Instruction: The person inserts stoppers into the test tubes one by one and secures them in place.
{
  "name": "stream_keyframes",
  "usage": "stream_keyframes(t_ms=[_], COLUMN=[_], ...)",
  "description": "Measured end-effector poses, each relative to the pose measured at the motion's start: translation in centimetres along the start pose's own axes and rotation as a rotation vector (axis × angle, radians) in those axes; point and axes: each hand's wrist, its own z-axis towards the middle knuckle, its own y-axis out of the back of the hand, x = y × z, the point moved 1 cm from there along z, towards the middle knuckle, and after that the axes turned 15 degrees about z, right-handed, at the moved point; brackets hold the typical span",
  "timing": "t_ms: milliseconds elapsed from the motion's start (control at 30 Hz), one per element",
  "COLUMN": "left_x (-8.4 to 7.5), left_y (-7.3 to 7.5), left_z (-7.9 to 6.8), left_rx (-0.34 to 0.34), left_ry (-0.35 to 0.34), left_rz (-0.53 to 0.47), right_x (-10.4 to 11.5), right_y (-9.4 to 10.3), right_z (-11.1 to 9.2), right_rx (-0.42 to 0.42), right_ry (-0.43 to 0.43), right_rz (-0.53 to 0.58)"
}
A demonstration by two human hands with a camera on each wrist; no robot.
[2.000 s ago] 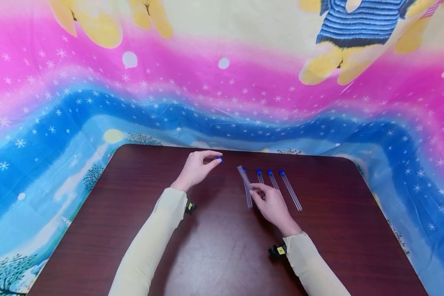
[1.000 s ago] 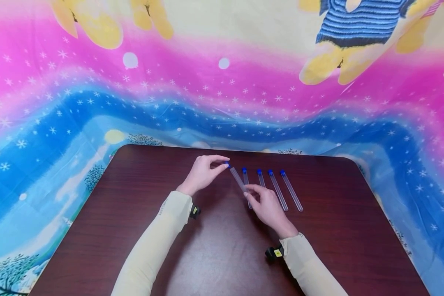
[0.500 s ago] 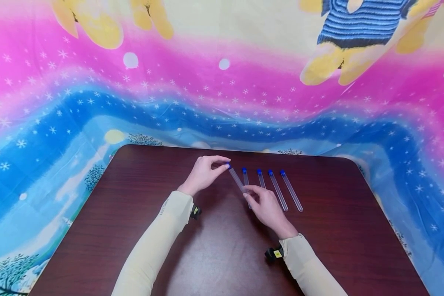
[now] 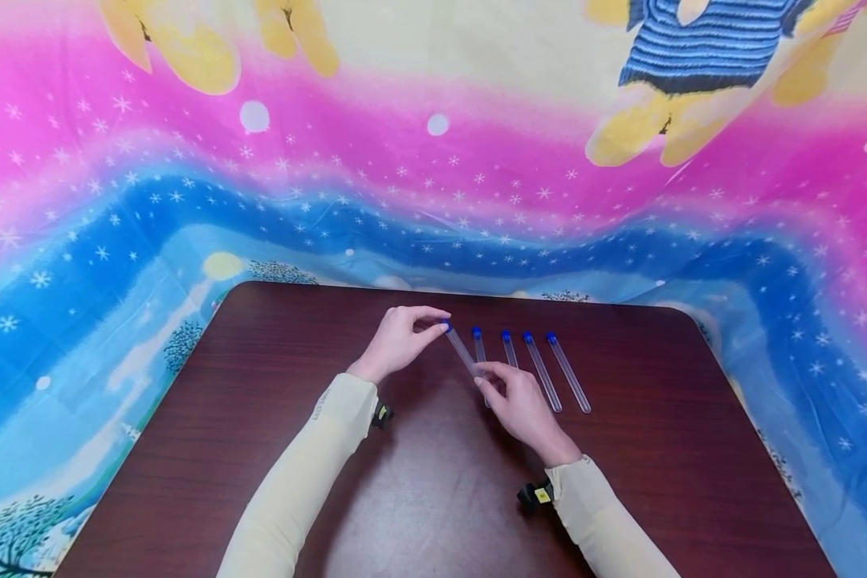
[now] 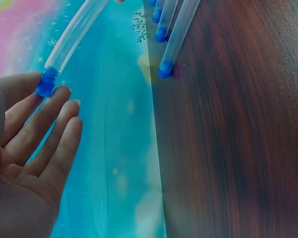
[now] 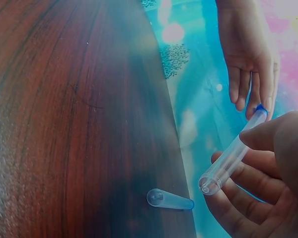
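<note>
Between both hands a clear test tube (image 4: 460,348) is held aslant above the table. My left hand (image 4: 397,341) pinches the blue cap (image 5: 46,83) at the tube's upper end with thumb and fingertips; the cap sits at the tube's mouth in the left wrist view. My right hand (image 4: 523,405) grips the tube's lower part between thumb and fingers, and its rounded end (image 6: 209,184) sticks out past them in the right wrist view. Several capped test tubes (image 4: 570,376) lie in a row beside and behind my right hand, which partly hides some of them.
The dark wooden table (image 4: 419,498) has rounded far corners. A colourful patterned cloth (image 4: 433,177) hangs directly behind its far edge and along both sides. A small black device (image 4: 383,414) is on the left wrist, another device (image 4: 535,495) on the right.
My right hand has brought the tube leftward, off the lying tubes, and my left hand has moved slightly right and nearer. The tube's mouth and the cap have met. The last half second shows little movement.
</note>
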Motion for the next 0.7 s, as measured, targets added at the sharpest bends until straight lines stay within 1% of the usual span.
stream_keyframes(t_ms=[167,433,567,700], left_x=[0.0,0.0,0.0,-0.2], left_y=[-0.3,-0.9,-1.2,-1.5], left_z=[-0.1,-0.4,-0.4,-0.3], left_rx=[-0.006,0.005,-0.026,-0.075], left_ry=[-0.002,0.003,0.000,-0.025], left_rz=[0.015,-0.046,-0.040,-0.027], right_x=[0.0,-0.3,-0.2,-0.1], right_y=[0.0,0.0,-0.1,-0.3], right_z=[0.0,-0.1,0.0,0.1], right_rx=[0.004,-0.003,-0.001,-0.008], right_ry=[0.004,0.006,-0.006,-0.002], right_rz=[0.007,-0.020,-0.022,-0.027])
